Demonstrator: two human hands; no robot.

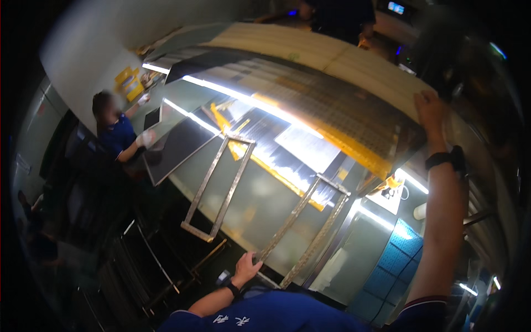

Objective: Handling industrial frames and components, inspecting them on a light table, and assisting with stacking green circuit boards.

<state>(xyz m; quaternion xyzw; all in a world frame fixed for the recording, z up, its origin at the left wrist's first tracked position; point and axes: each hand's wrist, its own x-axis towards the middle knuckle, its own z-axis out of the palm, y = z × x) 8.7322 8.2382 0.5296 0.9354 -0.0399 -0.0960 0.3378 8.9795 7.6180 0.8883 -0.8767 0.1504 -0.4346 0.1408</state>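
My left hand [247, 268] is closed at the near end of a narrow rectangular metal frame [287, 228]. That frame lies slanting over the pale green table [249, 193]. A second metal frame [225, 188] of the same kind lies to its left, near end at the table's front edge. Raised at the right, my right hand [430, 116] has its fingers bent over the right end of a large glossy panel [310, 91] with a beige edge. The panel is tilted above the table and has a yellow strip [359, 152] along its lower side. The fingertips are partly hidden.
A dark flat panel [180, 145] lies on the table at left, near a co-worker [117, 127] wearing white gloves. White sheet [308, 148] lies under the tilted panel. Blue sheet [392, 265] is at right. Dark racks [146, 271] stand front left. Another person [343, 19] is beyond.
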